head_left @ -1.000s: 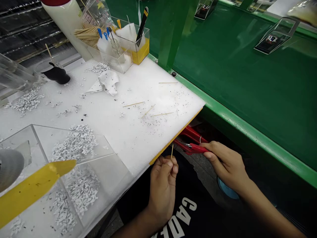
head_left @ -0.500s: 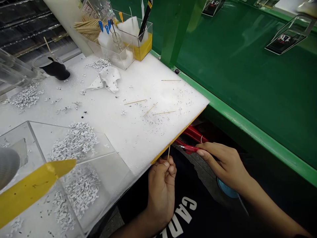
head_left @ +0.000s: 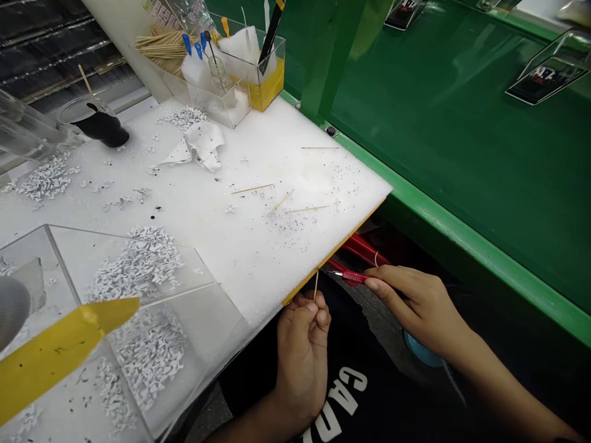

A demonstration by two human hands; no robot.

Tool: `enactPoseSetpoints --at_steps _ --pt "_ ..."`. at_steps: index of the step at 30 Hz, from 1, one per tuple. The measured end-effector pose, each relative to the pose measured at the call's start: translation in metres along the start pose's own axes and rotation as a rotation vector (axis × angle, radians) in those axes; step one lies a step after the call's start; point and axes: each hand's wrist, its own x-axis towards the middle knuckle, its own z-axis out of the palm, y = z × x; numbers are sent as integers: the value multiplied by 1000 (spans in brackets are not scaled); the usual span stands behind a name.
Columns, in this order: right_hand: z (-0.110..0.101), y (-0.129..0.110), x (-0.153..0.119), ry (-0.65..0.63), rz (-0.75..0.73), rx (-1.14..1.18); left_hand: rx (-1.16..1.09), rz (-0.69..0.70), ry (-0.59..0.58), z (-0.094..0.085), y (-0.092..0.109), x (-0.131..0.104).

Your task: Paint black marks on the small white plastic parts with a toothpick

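My left hand (head_left: pixel 305 344) pinches a thin wooden stick (head_left: pixel 316 285) upright, just off the yellow-taped edge of the white table (head_left: pixel 207 227). To its right, my right hand (head_left: pixel 410 301) is closed around a red utility knife (head_left: pixel 354 277). The knife's blade points left toward the stick, with a small gap between them. Several similar thin sticks (head_left: pixel 252 189) lie on the tabletop among dark specks.
Heaps of small white pieces (head_left: pixel 148 258) lie under and beside a clear acrylic box (head_left: pixel 180 271) with yellow tape. A black-wrapped cup (head_left: pixel 104 126), crumpled paper (head_left: pixel 203 144) and a clear tool holder (head_left: pixel 221 101) stand farther back. A green frame (head_left: pixel 443 246) borders the right.
The view has shifted very slightly. Both hands keep their holds on the stick and the utility knife, almost in place.
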Motion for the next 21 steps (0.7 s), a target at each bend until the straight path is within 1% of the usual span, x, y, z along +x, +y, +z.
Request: enactPoseSetpoints --at_steps 9,14,18,21 --pt "-9 -6 3 -62 33 -9 2 9 -21 -2 -1 1" --pt "-13 -9 6 -105 75 14 10 16 -25 -3 -2 0" --pt "-11 -7 6 -125 119 52 32 17 -53 -5 -3 -1" --pt "-6 0 -2 -96 140 98 57 20 -109 -8 -2 -3"
